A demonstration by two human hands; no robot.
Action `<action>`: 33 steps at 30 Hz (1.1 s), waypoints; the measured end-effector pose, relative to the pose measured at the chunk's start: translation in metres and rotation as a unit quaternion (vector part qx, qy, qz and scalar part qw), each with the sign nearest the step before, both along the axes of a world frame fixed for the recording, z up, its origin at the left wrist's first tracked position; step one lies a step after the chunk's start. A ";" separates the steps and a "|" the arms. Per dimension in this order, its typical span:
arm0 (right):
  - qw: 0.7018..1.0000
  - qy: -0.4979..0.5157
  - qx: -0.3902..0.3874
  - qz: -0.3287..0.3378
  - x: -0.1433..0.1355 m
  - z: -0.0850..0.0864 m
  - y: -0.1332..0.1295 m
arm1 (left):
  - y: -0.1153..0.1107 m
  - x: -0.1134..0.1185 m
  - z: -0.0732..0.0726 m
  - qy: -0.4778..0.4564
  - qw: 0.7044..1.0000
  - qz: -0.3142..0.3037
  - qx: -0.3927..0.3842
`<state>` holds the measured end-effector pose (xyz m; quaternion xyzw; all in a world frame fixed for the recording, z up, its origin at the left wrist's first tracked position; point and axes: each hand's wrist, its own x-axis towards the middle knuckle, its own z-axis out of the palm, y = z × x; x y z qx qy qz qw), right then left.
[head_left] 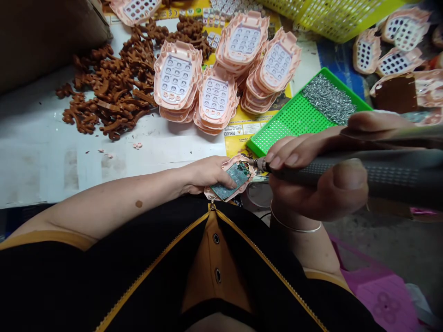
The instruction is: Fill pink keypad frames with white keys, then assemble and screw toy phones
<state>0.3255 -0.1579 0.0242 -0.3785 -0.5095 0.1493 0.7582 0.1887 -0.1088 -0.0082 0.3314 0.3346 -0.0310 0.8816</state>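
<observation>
My left hand [211, 174] grips a pink plastic shell [249, 179] by its side, thumb pressed on the green circuit board [232, 177] lying inside it. In my right hand [311, 184] is a dark grey electric screwdriver [387, 177], held level with the fingers wrapped round its body. Its metal tip meets the upper right edge of the board; whether a screw sits under the tip is too small to tell. Just above that tip stands a green perforated basket [277, 136] with a heap of silver screws [328, 99] at its far end.
Stacks of pink shells with white keypads [214, 99] stand on the table behind my hands. A pile of brown plastic parts [114, 92] lies to the left, near a cardboard box [48, 37]. At the back right are a yellow basket [321, 18] and more pink shells [398, 62].
</observation>
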 end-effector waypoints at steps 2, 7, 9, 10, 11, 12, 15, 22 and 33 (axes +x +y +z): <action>1.000 0.003 -0.010 0.002 0.003 0.001 -0.004 | 0.000 0.000 0.001 -0.002 1.000 0.001 0.001; 0.999 0.025 -0.023 0.017 0.003 0.003 -0.010 | 0.000 0.001 0.005 -0.001 1.000 0.003 0.004; 0.999 0.027 -0.015 0.017 0.002 0.001 -0.009 | 0.000 0.002 0.005 -0.001 1.000 0.003 0.004; 0.999 0.030 -0.015 0.017 0.002 0.000 -0.008 | -0.001 0.002 0.005 0.000 1.000 0.002 0.004; 0.999 0.034 -0.019 0.016 0.001 -0.001 -0.007 | -0.001 0.002 0.005 0.003 1.000 0.002 0.005; 0.999 0.036 -0.025 0.020 0.001 -0.001 -0.007 | -0.001 0.002 0.004 0.007 1.000 0.003 0.007; 0.999 0.032 -0.026 0.026 0.000 -0.001 -0.007 | -0.001 0.002 0.003 0.013 1.000 0.003 0.012; 0.994 -0.016 -0.075 0.078 0.012 -0.010 -0.010 | 0.000 0.003 0.003 0.020 1.000 0.010 0.005; 0.995 -0.026 -0.068 0.071 0.012 0.013 -0.016 | -0.001 0.003 0.004 0.039 0.999 -0.002 0.020</action>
